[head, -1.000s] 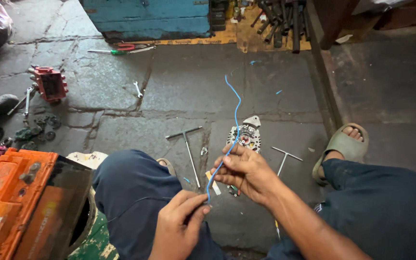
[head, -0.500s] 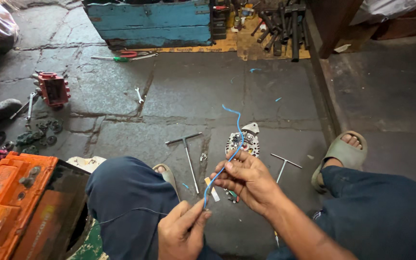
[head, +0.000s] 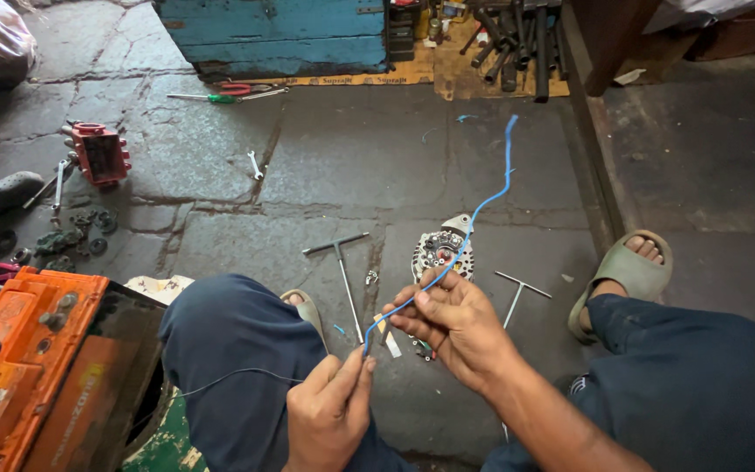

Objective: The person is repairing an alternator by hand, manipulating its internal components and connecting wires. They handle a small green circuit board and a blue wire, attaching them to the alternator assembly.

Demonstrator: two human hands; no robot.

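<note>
Both hands, left hand (head: 329,419) and right hand (head: 452,323), pinch a blue wire (head: 474,214) above cracked stone floor (head: 325,175)

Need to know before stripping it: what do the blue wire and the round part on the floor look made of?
Blue wire: likely plastic-insulated, smooth, bends freely between left hand and right hand. Round part: apparently cast metal, dull grey, with openings.

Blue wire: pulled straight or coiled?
Uncoiled, wavy, not taut. The blue wire runs from the left hand through the right hand; its free end rises away.
</note>
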